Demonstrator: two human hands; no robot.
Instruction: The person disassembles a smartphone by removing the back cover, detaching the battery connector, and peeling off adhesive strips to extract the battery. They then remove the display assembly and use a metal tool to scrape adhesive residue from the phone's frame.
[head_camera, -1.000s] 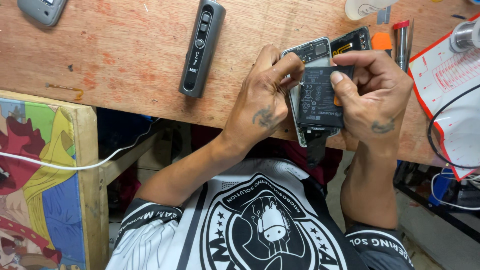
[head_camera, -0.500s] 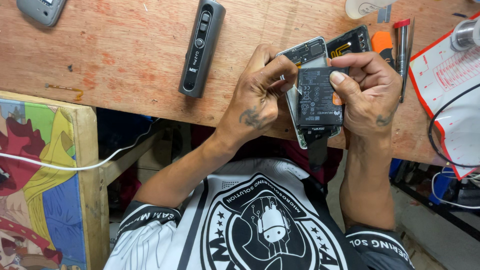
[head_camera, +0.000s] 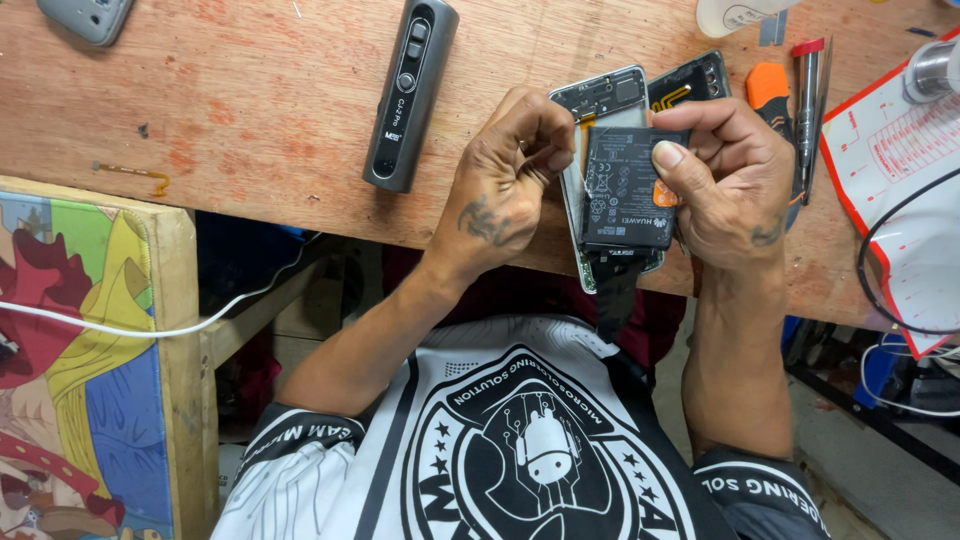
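Two hands work at the surface's near edge: the right hand (head_camera: 735, 185) now tilts the black battery (head_camera: 628, 188) off the opened phone (head_camera: 605, 110), while the clenched left hand (head_camera: 515, 165) has shifted to pinch its edge.

- Grey device (head_camera: 88, 17) cut off by the top edge, left of the black handheld unit (head_camera: 410, 92).
- Opened phone (head_camera: 603, 110) largely hidden behind battery (head_camera: 630, 190) and both hands.
- Metal spool (head_camera: 935, 68) cropped at the right edge.

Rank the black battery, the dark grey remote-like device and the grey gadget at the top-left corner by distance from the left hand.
From the left hand:
1. Black battery, just to its right.
2. Dark grey device, up and left on the table.
3. Grey gadget, far top-left corner.
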